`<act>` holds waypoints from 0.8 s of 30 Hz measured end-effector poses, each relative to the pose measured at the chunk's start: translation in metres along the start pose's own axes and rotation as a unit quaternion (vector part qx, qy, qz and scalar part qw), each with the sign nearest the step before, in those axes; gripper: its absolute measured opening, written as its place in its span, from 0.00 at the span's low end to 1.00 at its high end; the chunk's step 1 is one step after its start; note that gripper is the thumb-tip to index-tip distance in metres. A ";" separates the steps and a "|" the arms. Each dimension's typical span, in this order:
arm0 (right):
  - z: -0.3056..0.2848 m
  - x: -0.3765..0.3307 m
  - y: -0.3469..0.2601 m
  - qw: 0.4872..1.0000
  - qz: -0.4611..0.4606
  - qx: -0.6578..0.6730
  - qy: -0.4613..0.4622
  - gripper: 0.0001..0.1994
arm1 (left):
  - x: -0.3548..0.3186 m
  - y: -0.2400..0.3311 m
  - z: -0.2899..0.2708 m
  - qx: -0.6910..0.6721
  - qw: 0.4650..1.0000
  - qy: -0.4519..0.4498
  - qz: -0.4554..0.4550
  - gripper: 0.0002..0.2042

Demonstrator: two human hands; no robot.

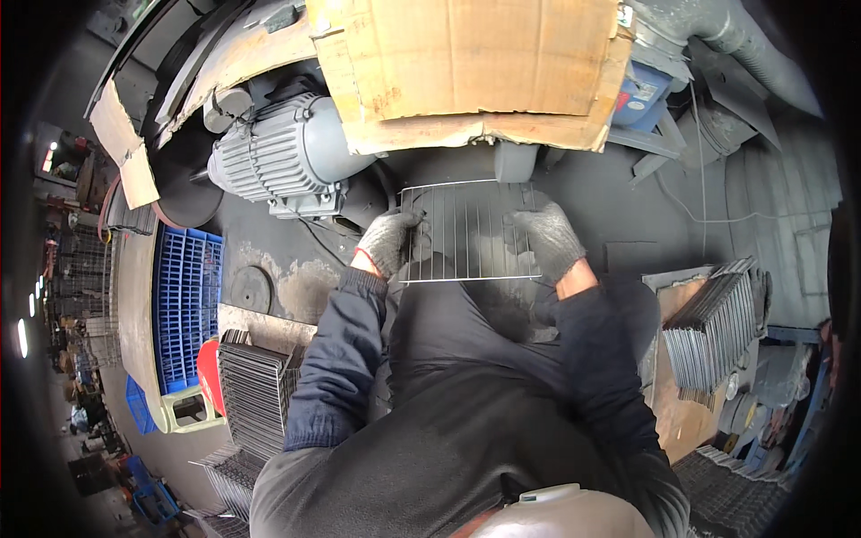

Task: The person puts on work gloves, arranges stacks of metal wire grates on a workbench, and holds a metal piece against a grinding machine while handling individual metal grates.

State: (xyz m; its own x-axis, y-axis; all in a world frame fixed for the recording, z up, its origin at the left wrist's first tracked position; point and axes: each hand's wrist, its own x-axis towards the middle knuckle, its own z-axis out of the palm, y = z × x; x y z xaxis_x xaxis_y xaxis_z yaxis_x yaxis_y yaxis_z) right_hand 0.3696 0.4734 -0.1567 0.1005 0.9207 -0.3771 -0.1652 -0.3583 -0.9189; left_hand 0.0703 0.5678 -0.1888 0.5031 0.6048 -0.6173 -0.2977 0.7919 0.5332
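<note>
A rectangular wire rack (pixel 468 235) of thin parallel metal rods is held out level over my lap. My left hand (pixel 389 240), in a grey knitted glove, grips its left edge. On the opposite edge is my right hand (pixel 549 237), gloved the same way, its fingers closed round the frame. The fingertips of both hands are partly behind the rods. Just beyond the rack's far edge sits a grey grinding or polishing wheel (pixel 515 163), mostly covered by a cardboard sheet (pixel 475 63).
A grey electric motor (pixel 269 152) stands at the far left. Stacks of wire racks lie on both sides, one stack (pixel 254 381) at left and another (pixel 713 327) on a board at right. A blue plastic crate (pixel 186 305) and a red stool (pixel 210 372) are farther left.
</note>
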 end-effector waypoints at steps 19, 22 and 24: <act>-0.229 -0.344 -0.026 0.520 -0.326 -0.547 0.568 0.19 | -0.191 -0.032 0.151 0.452 0.763 0.232 0.401 0.13; -0.245 -0.345 -0.002 0.424 -0.229 -0.669 0.567 0.29 | -0.251 -0.004 0.047 0.469 0.686 0.357 0.427 0.18; -0.263 -0.348 0.014 0.389 -0.191 -0.718 0.545 0.28 | -0.275 -0.004 0.019 0.476 0.623 0.464 0.412 0.21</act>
State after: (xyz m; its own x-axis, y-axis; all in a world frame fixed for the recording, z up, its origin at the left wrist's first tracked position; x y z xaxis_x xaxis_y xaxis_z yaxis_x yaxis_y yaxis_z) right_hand 0.5908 0.1071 -0.0687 0.3337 0.6168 0.7128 0.7053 -0.6651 0.2453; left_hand -0.0516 0.3968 -0.0104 -0.3192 0.9111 0.2606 0.6946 0.0379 0.7184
